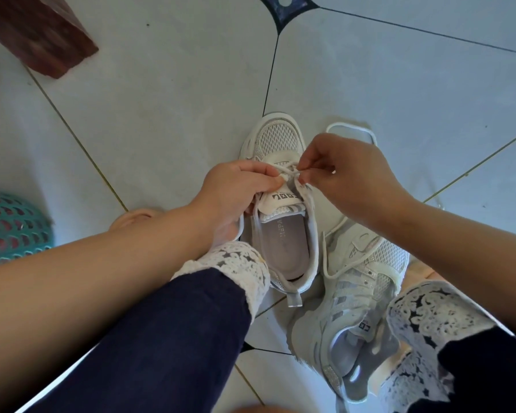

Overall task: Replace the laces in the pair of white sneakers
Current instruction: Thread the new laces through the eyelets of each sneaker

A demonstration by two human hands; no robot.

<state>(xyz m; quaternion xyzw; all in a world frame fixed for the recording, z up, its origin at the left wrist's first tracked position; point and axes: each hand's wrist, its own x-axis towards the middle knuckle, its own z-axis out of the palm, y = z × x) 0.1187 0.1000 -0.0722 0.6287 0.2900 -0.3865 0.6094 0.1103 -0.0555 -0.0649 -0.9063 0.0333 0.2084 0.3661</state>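
- Pinching the white lace (289, 172) from both sides, the two hands meet over the eyelet rows of the upright sneaker (283, 242), just beyond its labelled tongue (283, 198).
- The left hand (239, 186) has its thumb and fingers curled onto the lace and the top of the tongue.
- The right hand (337, 171) nips a strand between thumb and forefinger, with the other fingers folded in.
- The upright sneaker stands on its sole on the tiled floor (161, 99), toe pointing away from the person.
- The second sneaker (349, 317) lies tipped on its side against the upright sneaker's right flank, nearer the person. Whether it is laced I cannot tell.
- A loose lace loop (352, 128) lies on the floor just right of the upright sneaker's toe, partly hidden by the right hand.
- The lace looks light, flat and limp, so it is likely to twist and to slide back through an eyelet if let go. It is best taken close to the eyelet or at its tip.
- The sneaker seems light with a soft mesh upper. Steadying it by the tongue or the eyelet row should serve better than pressing on the mesh toe.
- A teal perforated basket (9, 225) sits well to the left of the upright sneaker, and a red-brown wooden block (39, 34) lies far beyond it to the left.
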